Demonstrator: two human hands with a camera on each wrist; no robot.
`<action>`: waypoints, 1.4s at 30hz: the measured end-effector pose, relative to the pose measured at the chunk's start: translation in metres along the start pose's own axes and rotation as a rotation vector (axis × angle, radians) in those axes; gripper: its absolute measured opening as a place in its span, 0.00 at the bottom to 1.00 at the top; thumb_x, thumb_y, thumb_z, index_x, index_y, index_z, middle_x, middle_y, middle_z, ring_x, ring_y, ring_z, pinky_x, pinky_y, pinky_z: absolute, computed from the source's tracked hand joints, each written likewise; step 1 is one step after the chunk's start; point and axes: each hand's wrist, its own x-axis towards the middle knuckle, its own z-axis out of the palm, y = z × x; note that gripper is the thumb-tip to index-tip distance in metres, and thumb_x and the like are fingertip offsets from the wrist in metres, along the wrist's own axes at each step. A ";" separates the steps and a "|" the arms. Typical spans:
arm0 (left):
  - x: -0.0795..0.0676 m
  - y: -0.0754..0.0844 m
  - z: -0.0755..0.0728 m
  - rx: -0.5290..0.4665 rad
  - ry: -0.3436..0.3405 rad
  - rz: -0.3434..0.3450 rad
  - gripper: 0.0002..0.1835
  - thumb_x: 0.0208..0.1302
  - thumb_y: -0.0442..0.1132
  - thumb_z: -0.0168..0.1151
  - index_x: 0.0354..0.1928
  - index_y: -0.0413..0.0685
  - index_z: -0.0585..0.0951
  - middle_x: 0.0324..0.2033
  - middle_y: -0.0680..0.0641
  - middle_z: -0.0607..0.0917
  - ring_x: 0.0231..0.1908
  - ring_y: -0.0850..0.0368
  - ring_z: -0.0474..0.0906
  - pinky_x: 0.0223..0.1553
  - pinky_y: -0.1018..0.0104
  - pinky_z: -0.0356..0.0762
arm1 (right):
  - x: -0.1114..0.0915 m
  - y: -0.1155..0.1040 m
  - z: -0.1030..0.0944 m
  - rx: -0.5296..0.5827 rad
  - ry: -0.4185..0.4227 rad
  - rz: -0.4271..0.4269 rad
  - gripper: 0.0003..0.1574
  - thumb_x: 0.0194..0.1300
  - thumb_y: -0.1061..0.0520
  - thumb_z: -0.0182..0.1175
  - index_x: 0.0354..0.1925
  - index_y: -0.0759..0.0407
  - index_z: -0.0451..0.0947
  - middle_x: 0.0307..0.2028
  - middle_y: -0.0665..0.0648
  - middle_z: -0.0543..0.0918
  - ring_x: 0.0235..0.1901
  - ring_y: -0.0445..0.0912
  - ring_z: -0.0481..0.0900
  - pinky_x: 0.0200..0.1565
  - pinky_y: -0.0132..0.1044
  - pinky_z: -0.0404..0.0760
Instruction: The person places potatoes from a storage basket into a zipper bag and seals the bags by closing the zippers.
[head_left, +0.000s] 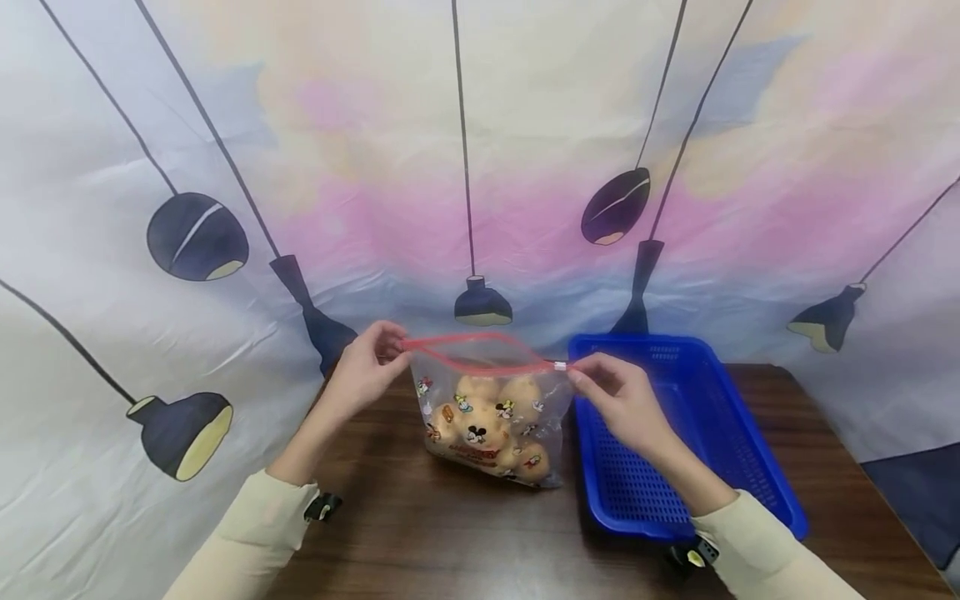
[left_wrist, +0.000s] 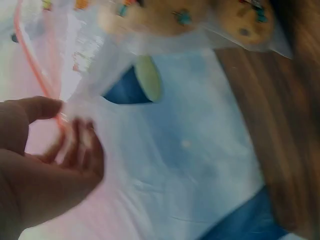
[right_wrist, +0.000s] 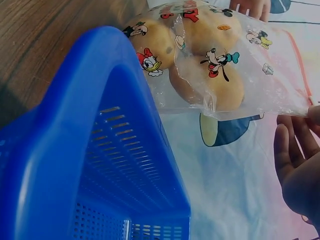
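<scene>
A clear zip bag [head_left: 491,425] printed with cartoon figures stands upright on the table, its red-edged mouth spread apart. Several round, tan potatoes [right_wrist: 212,85] fill its lower part. My left hand [head_left: 371,362] pinches the left end of the red zip between thumb and fingers; the left wrist view shows this pinch [left_wrist: 60,145] too. At the other end, by the white slider [head_left: 560,366], my right hand [head_left: 618,396] pinches the corner of the bag. In the right wrist view that hand [right_wrist: 300,155] is partly cut off by the frame edge.
A blue plastic basket [head_left: 697,358] with slotted walls stands just right of the bag, under my right forearm. The dark wooden table [head_left: 450,542] lies beneath both. Behind it hangs a cloth backdrop [head_left: 390,167] printed with lamps.
</scene>
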 end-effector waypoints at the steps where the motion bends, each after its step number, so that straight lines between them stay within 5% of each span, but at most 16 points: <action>1: -0.002 0.006 0.001 0.031 0.017 0.024 0.17 0.71 0.33 0.64 0.59 0.36 0.79 0.50 0.37 0.86 0.50 0.41 0.84 0.53 0.48 0.84 | 0.000 0.000 0.000 0.006 -0.001 0.000 0.06 0.76 0.60 0.65 0.45 0.62 0.87 0.38 0.59 0.88 0.37 0.47 0.88 0.42 0.39 0.90; 3: -0.006 0.021 0.006 0.104 0.079 0.111 0.20 0.69 0.31 0.64 0.61 0.34 0.78 0.52 0.36 0.84 0.54 0.39 0.82 0.57 0.45 0.82 | -0.001 0.001 0.001 0.019 -0.002 0.004 0.06 0.76 0.61 0.65 0.45 0.63 0.87 0.38 0.60 0.89 0.37 0.46 0.88 0.42 0.39 0.90; 7: -0.015 0.059 0.024 0.233 0.202 0.433 0.20 0.66 0.32 0.68 0.59 0.34 0.81 0.52 0.38 0.84 0.55 0.41 0.79 0.61 0.47 0.79 | -0.003 0.000 0.002 0.039 -0.010 -0.002 0.07 0.76 0.63 0.64 0.46 0.65 0.87 0.39 0.62 0.89 0.38 0.45 0.88 0.42 0.37 0.90; 11: -0.018 0.097 0.047 0.255 0.142 0.696 0.15 0.67 0.36 0.71 0.54 0.39 0.85 0.49 0.44 0.86 0.52 0.47 0.81 0.59 0.53 0.80 | -0.004 -0.003 0.005 0.053 -0.017 -0.003 0.07 0.76 0.62 0.64 0.46 0.63 0.87 0.40 0.61 0.89 0.39 0.46 0.88 0.43 0.37 0.89; 14: -0.014 0.117 0.063 0.276 0.056 0.778 0.13 0.67 0.38 0.73 0.51 0.43 0.87 0.46 0.48 0.86 0.50 0.51 0.82 0.57 0.55 0.81 | -0.005 -0.005 0.005 0.056 -0.012 -0.006 0.07 0.76 0.62 0.64 0.46 0.61 0.88 0.40 0.59 0.89 0.39 0.47 0.88 0.44 0.37 0.89; 19: -0.004 0.132 0.083 0.300 -0.024 0.818 0.10 0.67 0.39 0.75 0.47 0.46 0.89 0.43 0.51 0.87 0.45 0.53 0.82 0.48 0.58 0.82 | -0.006 -0.005 0.007 0.051 -0.003 -0.032 0.06 0.76 0.62 0.64 0.45 0.60 0.88 0.40 0.59 0.89 0.38 0.48 0.88 0.43 0.35 0.88; 24: 0.003 0.136 0.093 0.276 -0.101 0.782 0.07 0.70 0.41 0.73 0.46 0.48 0.90 0.43 0.52 0.88 0.45 0.54 0.83 0.49 0.60 0.81 | -0.008 -0.005 0.009 0.034 0.001 -0.067 0.07 0.76 0.64 0.63 0.45 0.59 0.88 0.40 0.58 0.90 0.38 0.48 0.88 0.42 0.34 0.87; 35: 0.011 0.137 0.087 0.357 -0.270 0.700 0.03 0.73 0.45 0.69 0.42 0.56 0.88 0.40 0.58 0.88 0.42 0.59 0.79 0.47 0.59 0.76 | -0.008 -0.007 0.011 -0.100 0.003 -0.170 0.10 0.76 0.65 0.63 0.46 0.52 0.88 0.39 0.50 0.89 0.37 0.47 0.87 0.39 0.36 0.87; 42: 0.015 0.137 0.085 0.372 -0.348 0.721 0.04 0.76 0.45 0.67 0.44 0.57 0.87 0.42 0.57 0.87 0.44 0.60 0.79 0.51 0.55 0.75 | -0.013 -0.009 0.014 -0.129 0.043 -0.189 0.10 0.74 0.66 0.64 0.45 0.52 0.88 0.38 0.49 0.89 0.37 0.46 0.86 0.40 0.34 0.85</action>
